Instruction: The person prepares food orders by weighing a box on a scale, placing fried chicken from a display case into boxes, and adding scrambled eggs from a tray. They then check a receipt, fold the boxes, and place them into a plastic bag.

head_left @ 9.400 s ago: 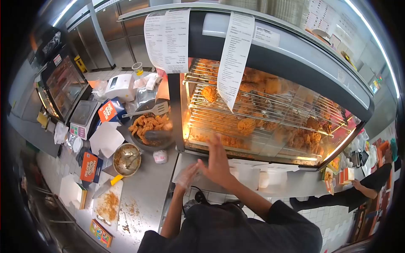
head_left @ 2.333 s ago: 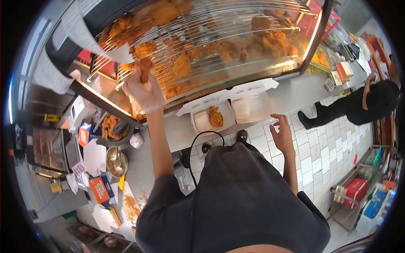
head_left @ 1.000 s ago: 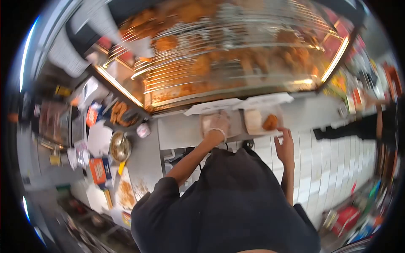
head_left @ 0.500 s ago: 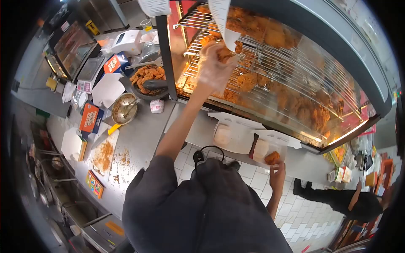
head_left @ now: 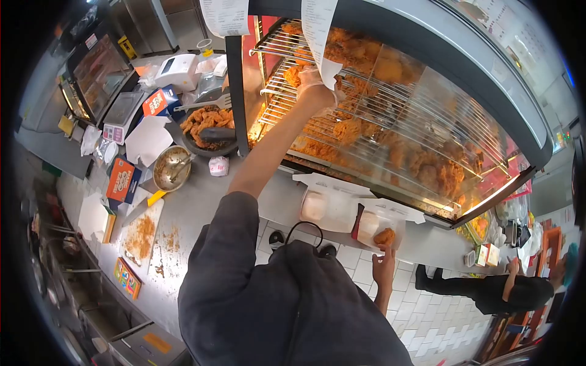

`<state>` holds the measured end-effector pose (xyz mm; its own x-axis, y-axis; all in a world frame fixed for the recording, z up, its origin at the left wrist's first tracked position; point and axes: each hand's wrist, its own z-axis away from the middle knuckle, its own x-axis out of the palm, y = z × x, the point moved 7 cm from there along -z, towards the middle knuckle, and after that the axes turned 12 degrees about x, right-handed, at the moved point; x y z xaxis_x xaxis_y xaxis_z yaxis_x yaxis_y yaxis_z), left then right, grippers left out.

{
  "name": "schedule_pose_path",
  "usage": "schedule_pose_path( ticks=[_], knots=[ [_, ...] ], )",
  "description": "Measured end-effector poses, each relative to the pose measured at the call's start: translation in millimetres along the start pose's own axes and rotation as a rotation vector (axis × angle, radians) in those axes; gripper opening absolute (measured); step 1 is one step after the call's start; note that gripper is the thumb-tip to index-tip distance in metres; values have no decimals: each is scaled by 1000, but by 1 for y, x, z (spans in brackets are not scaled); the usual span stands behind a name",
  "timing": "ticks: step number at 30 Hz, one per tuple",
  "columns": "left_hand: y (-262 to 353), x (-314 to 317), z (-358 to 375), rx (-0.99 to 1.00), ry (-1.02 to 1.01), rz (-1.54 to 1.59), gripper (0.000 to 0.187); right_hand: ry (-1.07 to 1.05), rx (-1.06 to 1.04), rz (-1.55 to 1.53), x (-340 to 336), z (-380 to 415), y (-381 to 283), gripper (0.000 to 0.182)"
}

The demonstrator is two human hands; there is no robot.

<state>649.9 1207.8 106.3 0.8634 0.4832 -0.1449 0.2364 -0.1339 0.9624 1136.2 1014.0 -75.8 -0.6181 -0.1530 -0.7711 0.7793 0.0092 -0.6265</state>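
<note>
In a clear glove, my left hand [head_left: 316,91] reaches into the heated display case [head_left: 237,91], beside fried chicken pieces [head_left: 293,76] on the wire rack. A hanging receipt [head_left: 318,33] partly covers its fingers, so what they hold is hidden. My right hand [head_left: 384,266] is at the near edge of an open box [head_left: 400,227], with its fingertips by a fried chicken piece [head_left: 384,237] and partly curled. A wrapped item lies in that box too. To its left stands another open box [head_left: 343,213] with a wrapped item [head_left: 313,206] inside.
On the left counter are a bowl of chicken strips [head_left: 207,125] with tongs, a metal pan [head_left: 172,169], a knife [head_left: 141,206] on a stained board [head_left: 143,235], and printed boxes [head_left: 124,180]. Another person [head_left: 510,293] stands at the far right.
My left hand has moved deeper into the case, onto the rack by the chicken. The whole view has shifted slightly. My right hand stays at the box edge.
</note>
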Motion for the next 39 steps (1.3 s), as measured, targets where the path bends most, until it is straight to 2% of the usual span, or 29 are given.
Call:
schedule_pose_path(
  ticks=[2,3,4,6,7,8,9,10,12,14,15,16,18,19,20,22,23,24,26,28,30,31,32,33,35,36,37,38,39],
  knots=[
    [29,-8,2,321,-42,-682,31,52,-57,-55,-4,-2,-2,37],
    [13,8,-11,967,89,-1355,37,57,-51,-61,-4,-2,-1,37],
    [32,2,-4,979,82,-1353,37,67,-53,-78,-6,-3,-3,37],
    [36,-7,-8,433,-365,-1013,52,88,-48,-104,-10,-4,-7,36],
    [41,-13,-8,486,-153,-1008,55,84,-18,-112,-12,-3,-11,37],
    [46,-12,-8,496,-161,-1010,55,78,11,-118,-12,-1,-12,37],
    [51,-13,-8,519,-178,-1191,55,83,15,-127,-9,-2,-9,37],
    [56,-11,-10,540,-190,-1370,64,92,-23,-95,-6,-4,-7,37],
    [51,-10,-12,481,-248,-1391,63,109,-66,-66,-6,-9,-12,37],
    [-1,-25,-47,508,-152,-970,55,91,-134,-94,-5,-13,-27,37],
    [5,-29,-47,515,-109,-761,52,96,-134,-103,-4,-15,-28,37],
    [7,-29,-44,523,-112,-765,52,139,-177,-82,-5,-16,-32,36],
    [50,-27,-9,433,-153,-934,49,190,-214,-68,-7,-20,-40,35],
    [-12,-38,-52,610,-39,-924,54,177,-213,-86,-8,-20,-43,34],
    [11,-37,-41,620,-44,-922,54,165,-214,-103,-11,-21,-45,34],
    [84,-29,7,492,-215,-1004,66,164,-206,-95,-13,-24,-44,34],
    [85,-34,13,313,-286,-963,47,148,-196,-82,-12,-23,-42,33],
    [76,-40,6,312,-290,-972,45,157,-180,-90,-13,-21,-39,33],
    [57,-47,-17,408,-251,-981,41,216,-230,-99,-21,-20,-38,34],
    [47,-45,-30,506,-236,-961,38,229,-185,-119,-25,-22,-27,34],
    [35,-31,-37,602,-252,-910,35,240,-126,-148,-34,-19,-25,35],
    [29,-21,-40,645,-282,-858,33,148,-18,-172,-37,-17,-23,35],
    [19,-8,-45,682,-327,-767,32,48,92,-203,-35,-15,-19,35],
    [2,6,-58,678,-410,-567,31,95,67,-191,-37,-14,-17,35],
    [-41,42,-88,525,-641,-28,29,133,81,-162,-40,-15,-15,34],
    [-22,63,-72,511,-689,-38,29,109,93,-235,-49,-11,-23,34],
    [37,94,-32,947,-693,-584,30,114,101,-231,-54,-9,-24,35],
    [64,119,2,1384,-632,-1128,33,118,108,-222,-54,-5,-23,36],
    [55,131,-5,1398,-674,-1115,33,122,142,-242,-49,1,-18,36]
  ],
)
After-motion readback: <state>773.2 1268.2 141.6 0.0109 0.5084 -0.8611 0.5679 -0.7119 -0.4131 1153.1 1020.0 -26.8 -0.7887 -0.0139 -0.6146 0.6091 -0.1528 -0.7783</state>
